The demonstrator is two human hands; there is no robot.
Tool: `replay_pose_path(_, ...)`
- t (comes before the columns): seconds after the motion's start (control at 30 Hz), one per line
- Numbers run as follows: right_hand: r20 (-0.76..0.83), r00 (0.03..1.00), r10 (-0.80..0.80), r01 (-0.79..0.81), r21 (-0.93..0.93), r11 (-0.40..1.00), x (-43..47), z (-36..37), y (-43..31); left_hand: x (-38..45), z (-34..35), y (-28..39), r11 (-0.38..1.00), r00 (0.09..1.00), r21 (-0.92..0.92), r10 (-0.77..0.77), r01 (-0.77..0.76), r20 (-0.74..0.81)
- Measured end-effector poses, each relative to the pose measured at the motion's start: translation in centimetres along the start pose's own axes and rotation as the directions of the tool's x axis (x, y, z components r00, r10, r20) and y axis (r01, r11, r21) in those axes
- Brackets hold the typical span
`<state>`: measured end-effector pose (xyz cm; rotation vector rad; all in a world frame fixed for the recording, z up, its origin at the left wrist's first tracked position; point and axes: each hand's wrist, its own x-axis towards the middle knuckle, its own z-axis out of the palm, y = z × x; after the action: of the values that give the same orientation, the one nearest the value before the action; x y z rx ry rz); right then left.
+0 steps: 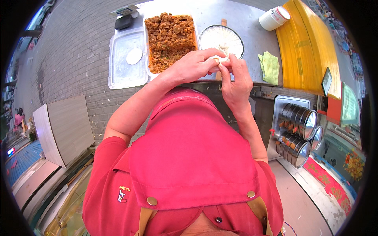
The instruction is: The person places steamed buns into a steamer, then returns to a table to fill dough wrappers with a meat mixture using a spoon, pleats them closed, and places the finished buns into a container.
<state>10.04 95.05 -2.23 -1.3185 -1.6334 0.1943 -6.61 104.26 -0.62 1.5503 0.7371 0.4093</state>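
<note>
My left hand (193,65) and my right hand (239,79) meet above the near edge of a metal table. Between their fingertips they pinch a piece of white dough (217,59), mostly covered by the fingers. Just beyond, a round steamer tray (209,34) with a metal rim and wooden handles holds a pale lump (223,46), perhaps dough. Left of it stands a clear plastic tub (195,22) heaped with brown minced filling (169,35), lower at the near end. A flat white dough round (134,56) rests on the plastic lid (124,73) beside the tub.
A white canister (274,18) and a green cloth (270,67) are on the table's right side, beside a yellow wooden box (305,44). Steamer trays (298,121) stand stacked on edge at right. A black case (123,22) lies at the far left corner.
</note>
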Motion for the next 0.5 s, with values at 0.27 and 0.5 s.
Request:
replay_pose_path(0.27, -0.045, 0.999, 0.026, -0.024, 0.043, 0.999, 0.6, 0.2, -0.5, 0.2, 0.4, -0.2, 0.981, 0.987, 0.135, 0.150, -0.141, -0.059)
replay_pose_path(0.5, 0.016, 0.992, -0.124, 0.125, -0.112, 0.986, 0.5, -0.2, -0.1, -0.2, -1.0, 1.5, 0.969, 0.995, 0.233, 0.096, -0.084, -0.040)
